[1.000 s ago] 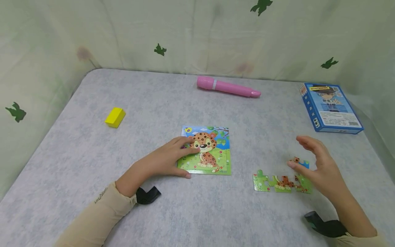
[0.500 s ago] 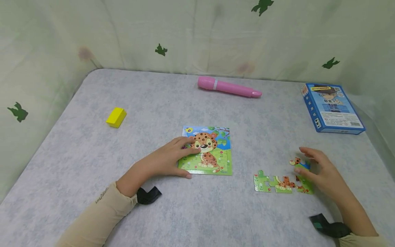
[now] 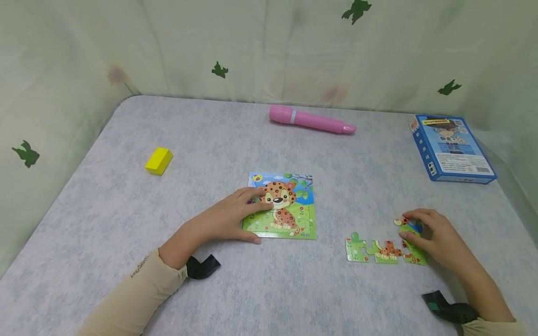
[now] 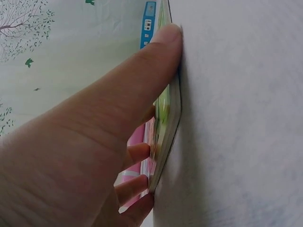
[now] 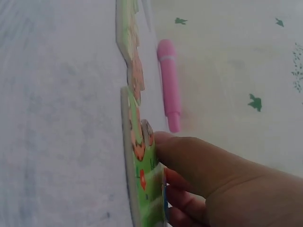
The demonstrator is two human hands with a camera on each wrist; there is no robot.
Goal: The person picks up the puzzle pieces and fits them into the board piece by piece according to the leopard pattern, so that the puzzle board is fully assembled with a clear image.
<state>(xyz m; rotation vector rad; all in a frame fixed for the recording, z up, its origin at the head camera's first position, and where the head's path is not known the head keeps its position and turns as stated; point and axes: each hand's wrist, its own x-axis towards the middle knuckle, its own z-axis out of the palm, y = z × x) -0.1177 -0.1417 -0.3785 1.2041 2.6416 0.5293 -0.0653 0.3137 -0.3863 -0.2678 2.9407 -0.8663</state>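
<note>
Over the past second the right hand [image 3: 439, 235] has come down and drawn its fingers in closer over the loose puzzle pieces; the left hand has not shifted noticeably.

The table [image 3: 210, 140] lies beneath both hands. Beyond the right hand, towards the far edge, is the blue box [image 3: 453, 148]. The picture board [image 3: 292, 205], showing a whole leopard, lies under the left hand [image 3: 229, 212], whose fingers are spread loosely over it, thumb at its near edge. The pink stick [image 3: 313, 121] is well past both hands, and the yellow block [image 3: 159, 161] is beyond and left of the left hand.

The right thumb and fingers stand apart with the upper piece [image 3: 409, 227] between them; I cannot tell if they press on it. Just nearer the person is the corner piece [image 3: 416, 254], with the middle piece [image 3: 385, 252] and left piece [image 3: 356, 250] in a row to the hand's left.

The step in hand looks like setting the upper piece against the row. The next move probably calls for a light pinch, lining up its tab without nudging the corner piece.
</note>
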